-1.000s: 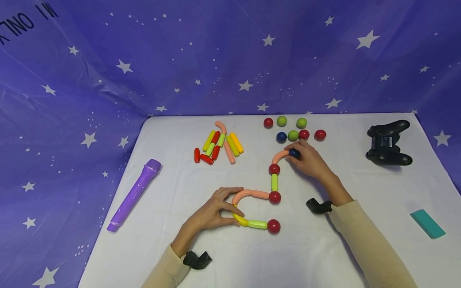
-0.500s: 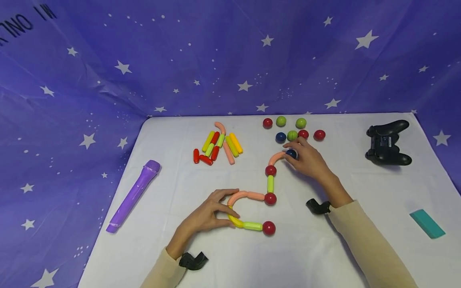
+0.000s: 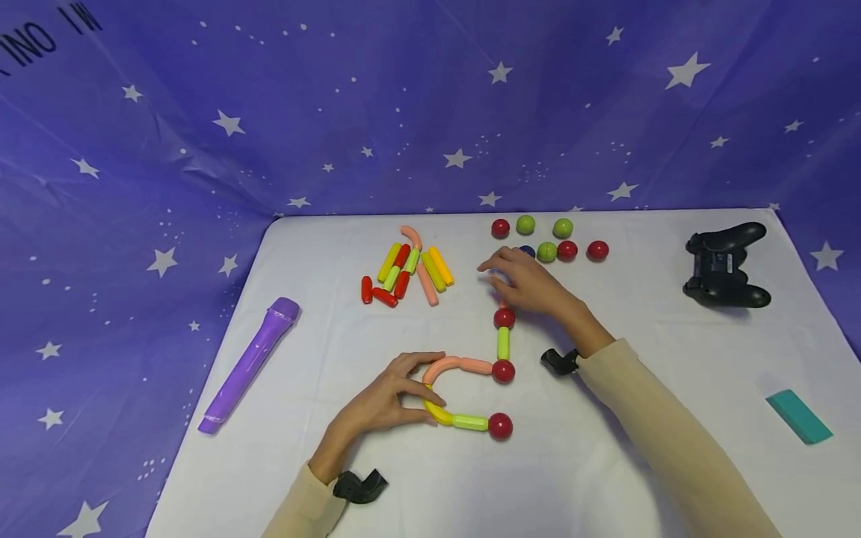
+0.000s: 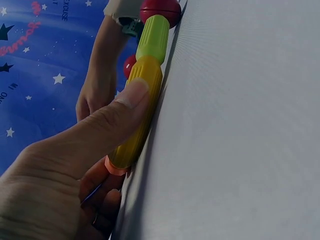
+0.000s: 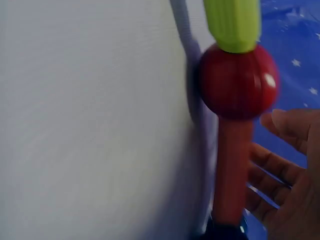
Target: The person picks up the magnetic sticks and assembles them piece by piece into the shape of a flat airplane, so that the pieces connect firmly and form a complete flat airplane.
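Note:
A chain of rods and balls lies on the white table. My left hand (image 3: 390, 400) grips its left bend, where a curved yellow rod (image 3: 439, 412) meets a curved pink rod (image 3: 444, 366); in the left wrist view the thumb (image 4: 135, 95) presses on the yellow one. From there run a green rod (image 3: 471, 423) to a red ball (image 3: 501, 426), and a straight pink rod (image 3: 476, 366) to another red ball (image 3: 503, 371). My right hand (image 3: 528, 284) hovers with fingers spread over the chain's far end, hiding most of it. There, the right wrist view shows a red ball (image 5: 239, 82) and pink rod (image 5: 232, 170).
Loose red, green and blue balls, such as a green ball (image 3: 563, 228), lie beyond my right hand. Coloured rods, including a yellow rod (image 3: 442, 267), are grouped at back left. Around the sides are a purple microphone-like stick (image 3: 252, 366), a black game controller (image 3: 726, 265) and a teal block (image 3: 799, 417).
My right hand has let go of the dark blue ball at the chain's far end and moved left over it. The chain shifted slightly left earlier, with my left hand still gripping it.

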Demonstrator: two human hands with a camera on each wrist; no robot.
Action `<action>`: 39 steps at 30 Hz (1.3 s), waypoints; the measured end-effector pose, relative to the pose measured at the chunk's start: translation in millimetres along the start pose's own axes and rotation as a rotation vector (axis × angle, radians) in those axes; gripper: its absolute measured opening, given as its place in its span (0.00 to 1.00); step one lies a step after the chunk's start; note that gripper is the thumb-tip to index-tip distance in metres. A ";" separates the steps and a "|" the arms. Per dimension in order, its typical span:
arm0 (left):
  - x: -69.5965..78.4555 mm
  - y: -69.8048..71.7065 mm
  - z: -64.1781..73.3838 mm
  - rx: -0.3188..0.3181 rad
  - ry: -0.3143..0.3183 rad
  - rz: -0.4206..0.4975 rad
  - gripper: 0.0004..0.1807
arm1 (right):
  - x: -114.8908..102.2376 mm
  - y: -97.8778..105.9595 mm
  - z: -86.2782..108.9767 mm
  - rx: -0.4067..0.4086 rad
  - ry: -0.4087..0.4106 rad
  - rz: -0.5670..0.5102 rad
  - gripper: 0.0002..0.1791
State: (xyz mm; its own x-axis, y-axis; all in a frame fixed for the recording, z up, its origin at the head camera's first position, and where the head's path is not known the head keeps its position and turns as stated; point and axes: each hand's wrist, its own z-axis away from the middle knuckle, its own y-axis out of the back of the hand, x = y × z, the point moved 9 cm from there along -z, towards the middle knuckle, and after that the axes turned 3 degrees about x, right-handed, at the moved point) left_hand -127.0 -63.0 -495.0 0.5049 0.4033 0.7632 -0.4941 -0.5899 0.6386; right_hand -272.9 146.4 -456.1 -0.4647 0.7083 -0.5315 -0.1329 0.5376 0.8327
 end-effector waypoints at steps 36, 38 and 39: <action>-1.2 -0.7 0.6 -0.003 0.013 -0.013 0.14 | 0.8 39.1 30.4 0.248 -0.162 -0.171 0.15; -1.4 -0.5 0.4 -0.002 0.017 -0.016 0.14 | 6.0 48.8 50.4 0.288 -0.194 -0.182 0.16; -1.4 -0.5 0.4 -0.002 0.018 -0.018 0.14 | 9.2 51.6 60.8 0.299 -0.214 -0.177 0.16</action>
State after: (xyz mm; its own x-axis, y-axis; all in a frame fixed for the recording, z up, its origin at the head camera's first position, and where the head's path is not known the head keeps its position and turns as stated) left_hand -127.2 -63.5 -496.4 0.5007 0.4265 0.7533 -0.4864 -0.5812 0.6524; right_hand -230.8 208.5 -427.5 -0.2607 0.6549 -0.7094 0.0807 0.7470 0.6599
